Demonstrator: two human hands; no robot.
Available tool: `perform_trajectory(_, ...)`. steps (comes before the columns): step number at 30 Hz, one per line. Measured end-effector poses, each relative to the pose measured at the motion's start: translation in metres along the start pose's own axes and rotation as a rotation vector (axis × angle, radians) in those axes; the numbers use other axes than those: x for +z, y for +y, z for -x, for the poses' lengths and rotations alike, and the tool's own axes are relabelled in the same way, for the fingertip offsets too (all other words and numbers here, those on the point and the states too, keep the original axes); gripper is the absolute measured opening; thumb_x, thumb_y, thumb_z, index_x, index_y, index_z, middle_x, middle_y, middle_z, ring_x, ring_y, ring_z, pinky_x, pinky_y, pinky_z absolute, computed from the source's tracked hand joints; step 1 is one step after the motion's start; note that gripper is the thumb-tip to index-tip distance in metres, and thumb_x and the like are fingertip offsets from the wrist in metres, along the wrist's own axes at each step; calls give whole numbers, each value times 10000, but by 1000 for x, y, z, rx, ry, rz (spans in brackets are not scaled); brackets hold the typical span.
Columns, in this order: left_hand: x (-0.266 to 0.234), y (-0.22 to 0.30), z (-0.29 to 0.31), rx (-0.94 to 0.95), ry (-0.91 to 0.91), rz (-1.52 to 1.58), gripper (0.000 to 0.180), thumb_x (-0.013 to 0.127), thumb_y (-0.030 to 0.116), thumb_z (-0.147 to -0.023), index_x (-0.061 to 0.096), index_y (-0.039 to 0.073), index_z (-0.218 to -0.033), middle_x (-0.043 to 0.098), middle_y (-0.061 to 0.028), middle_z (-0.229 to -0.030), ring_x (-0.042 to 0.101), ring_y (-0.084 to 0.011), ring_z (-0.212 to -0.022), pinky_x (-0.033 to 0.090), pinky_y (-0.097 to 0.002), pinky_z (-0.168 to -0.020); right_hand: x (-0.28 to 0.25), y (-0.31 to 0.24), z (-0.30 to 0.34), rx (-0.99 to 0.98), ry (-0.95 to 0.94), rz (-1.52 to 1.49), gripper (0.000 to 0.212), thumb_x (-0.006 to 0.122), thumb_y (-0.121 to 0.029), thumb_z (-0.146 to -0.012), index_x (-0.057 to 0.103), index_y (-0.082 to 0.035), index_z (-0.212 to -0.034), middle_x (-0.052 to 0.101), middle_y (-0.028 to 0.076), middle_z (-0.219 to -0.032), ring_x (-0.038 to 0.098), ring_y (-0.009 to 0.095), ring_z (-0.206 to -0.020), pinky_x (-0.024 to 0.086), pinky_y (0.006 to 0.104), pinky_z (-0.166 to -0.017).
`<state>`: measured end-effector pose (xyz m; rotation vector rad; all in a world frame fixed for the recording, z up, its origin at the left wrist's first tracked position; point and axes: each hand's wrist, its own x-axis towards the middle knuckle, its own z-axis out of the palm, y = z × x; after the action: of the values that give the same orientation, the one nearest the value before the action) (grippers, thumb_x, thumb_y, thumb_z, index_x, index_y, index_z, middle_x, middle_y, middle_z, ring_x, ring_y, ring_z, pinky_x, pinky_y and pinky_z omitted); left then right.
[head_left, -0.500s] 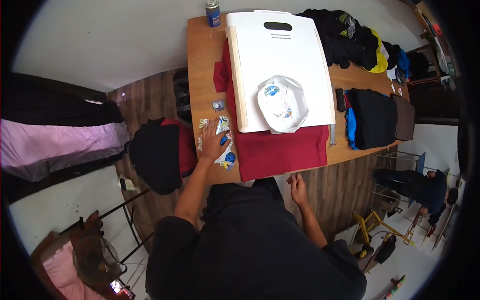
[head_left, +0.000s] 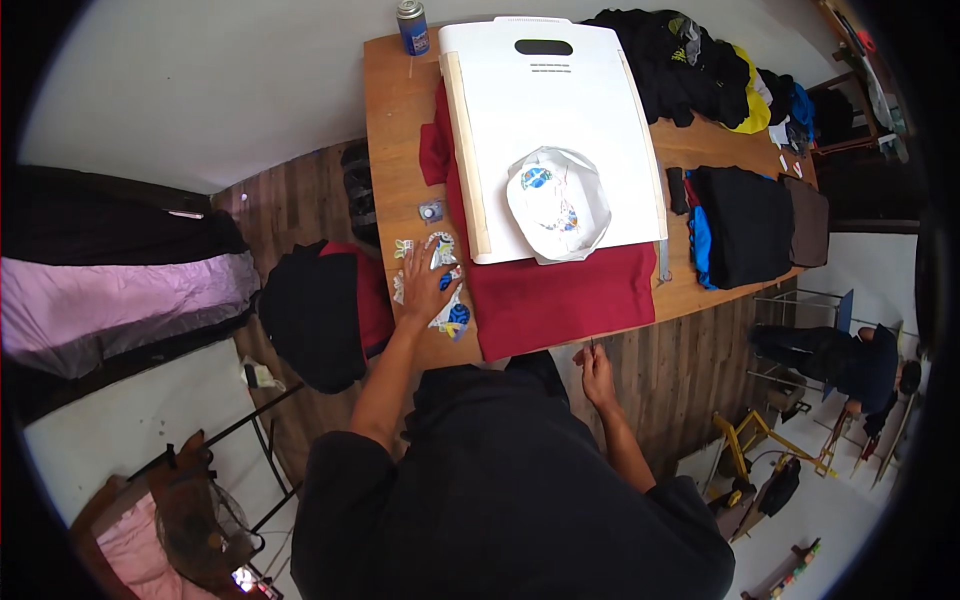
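My left hand (head_left: 425, 290) lies with its fingers spread on a group of small cut-out printed pieces (head_left: 456, 317), white with blue and yellow patterns, at the table's left front. My right hand (head_left: 597, 378) is just off the front edge, fingers pinched on a thin dark pointed tool (head_left: 591, 343) whose kind I cannot make out. Between the hands, folded dark red fabric (head_left: 560, 305) reaches the table edge. A white board (head_left: 545, 110) with a slot rests over the fabric. On the board sits a white dish-like holder (head_left: 598, 200) with a few printed pieces inside.
On the wooden table (head_left: 395, 130) stand a blue spray can (head_left: 413, 30), a folded black garment stack (head_left: 742, 225) and a black clothes heap (head_left: 650, 60). A black-and-red bundle (head_left: 315, 310) lies left of the table. Another person (head_left: 860, 365) is at the far right.
The whole view has shifted slightly, so the table and board sit a little further left and higher. Both hands keep nearly the same place and grip.
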<state>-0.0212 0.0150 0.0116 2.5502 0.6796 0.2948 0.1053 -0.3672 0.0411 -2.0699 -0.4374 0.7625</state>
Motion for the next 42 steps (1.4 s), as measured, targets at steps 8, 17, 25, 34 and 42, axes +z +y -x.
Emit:
perform_trajectory(8, 5, 31, -12, -52, 13, -31, 184, 759, 266, -795, 773, 130, -918, 502, -143, -1406, 367, -383, -1366, 208, -523, -1151, -27, 15, -7, -90, 22, -32, 297, 407, -206, -1059, 513, -2, -872, 600, 83, -760, 563, 152, -712, 455, 306, -691)
perform_trajectory(17, 10, 36, 4, 31, 66, 58, 118, 752, 252, -827, 789, 160, -889, 538, -140, -1364, 422, -352, -1329, 238, -507, -1144, -35, -1, -7, -20, 21, -26, 288, 409, -201, -1058, 501, -9, -864, 595, 81, -757, 546, 145, -690, 448, 306, -674)
perform_trajectory(25, 13, 33, 0, 56, 66, -28, 192, 721, 290, -847, 772, 148, -966, 500, -149, -1392, 400, -333, -1353, 222, -512, -1149, -35, 6, -8, -50, 14, 29, 280, 425, -192, -1047, 492, 4, -859, 612, 110, -765, 572, 175, -704, 463, 327, -687)
perform_trajectory(34, 12, 45, 1, 27, 59, 9, 176, 726, 260, -833, 756, 124, -940, 499, -159, -1371, 400, -351, -1339, 225, -516, -1140, -42, 0, -9, -16, 17, 42, 250, 437, -159, -1037, 480, 16, -865, 635, 145, -782, 606, 208, -722, 481, 340, -703)
perform_trajectory(42, 7, 60, -22, -140, 79, 32, 315, 772, 187, -748, 687, 115, -1043, 462, -201, -1364, 370, -380, -1336, 228, -517, -1133, -43, 11, -5, -61, 20, 28, 257, 431, -163, -1042, 475, 16, -864, 629, 139, -779, 600, 201, -721, 478, 339, -695)
